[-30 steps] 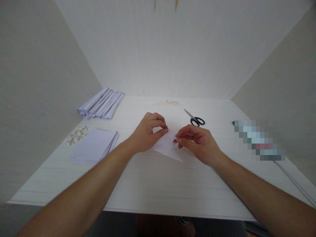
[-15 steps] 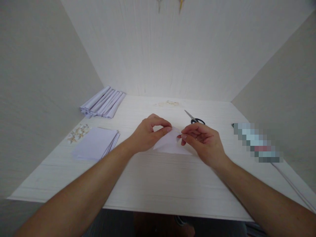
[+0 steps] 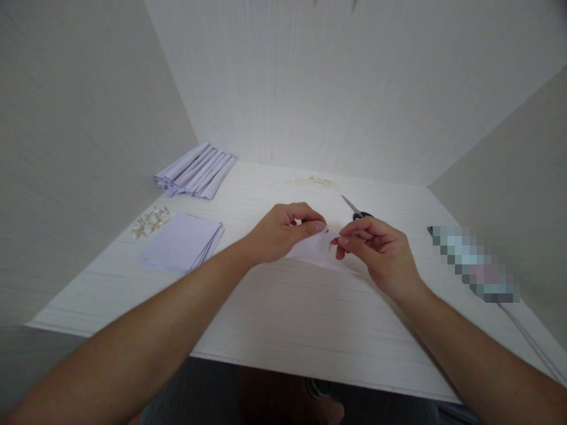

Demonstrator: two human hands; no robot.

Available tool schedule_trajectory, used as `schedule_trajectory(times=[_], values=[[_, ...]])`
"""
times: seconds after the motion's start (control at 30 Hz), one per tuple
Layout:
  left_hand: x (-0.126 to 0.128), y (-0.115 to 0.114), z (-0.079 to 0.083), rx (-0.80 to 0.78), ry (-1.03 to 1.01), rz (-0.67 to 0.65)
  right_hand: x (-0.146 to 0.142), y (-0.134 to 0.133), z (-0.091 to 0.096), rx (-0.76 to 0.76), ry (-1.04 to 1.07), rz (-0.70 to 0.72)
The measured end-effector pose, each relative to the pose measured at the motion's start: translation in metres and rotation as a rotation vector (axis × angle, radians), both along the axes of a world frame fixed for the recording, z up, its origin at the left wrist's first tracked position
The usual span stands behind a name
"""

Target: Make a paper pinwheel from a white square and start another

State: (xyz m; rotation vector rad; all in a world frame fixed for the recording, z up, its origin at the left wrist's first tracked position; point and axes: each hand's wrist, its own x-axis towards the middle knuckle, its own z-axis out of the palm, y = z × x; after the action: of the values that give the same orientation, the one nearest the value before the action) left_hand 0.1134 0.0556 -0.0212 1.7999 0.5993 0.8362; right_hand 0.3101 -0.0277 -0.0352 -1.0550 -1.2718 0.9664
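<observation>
A thin white sheet of paper (image 3: 312, 248) is held up between my two hands above the table. My left hand (image 3: 290, 232) pinches its upper edge between thumb and fingers. With thumb and forefinger, my right hand (image 3: 381, 248) grips the sheet's right corner, which looks curled there; whether something small is also in that pinch is too fine to make out. Just behind my right hand lies a pair of scissors (image 3: 354, 208) with black handles, partly covered by that hand.
Left of my forearm sits a stack of white paper (image 3: 179, 241), beside small white-tipped sticks (image 3: 150, 223). Several rolled or folded paper strips (image 3: 197, 171) lie at the back left corner. At right is a pixelated long object (image 3: 472, 262) with a cord. Walls enclose the table (image 3: 274, 319).
The whole view has shifted and tilted slightly with my head. The left hand's fingers sit closer to the right hand, and less of the sheet shows below them.
</observation>
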Motion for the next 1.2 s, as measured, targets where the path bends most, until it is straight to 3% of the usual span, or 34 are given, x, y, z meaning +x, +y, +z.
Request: schedule_trajectory(times=[0.43, 1.2], values=[[0.0019, -0.0034, -0.0022, -0.372, -0.056, -0.045, 0.0008, -0.0014, 0.0014, -0.016, -0.080, 0.059], [0.0021, -0.0019, -0.0030, -0.359, -0.015, -0.073, 0.0030, -0.0040, 0.0054, 0.044, -0.356, -0.022]])
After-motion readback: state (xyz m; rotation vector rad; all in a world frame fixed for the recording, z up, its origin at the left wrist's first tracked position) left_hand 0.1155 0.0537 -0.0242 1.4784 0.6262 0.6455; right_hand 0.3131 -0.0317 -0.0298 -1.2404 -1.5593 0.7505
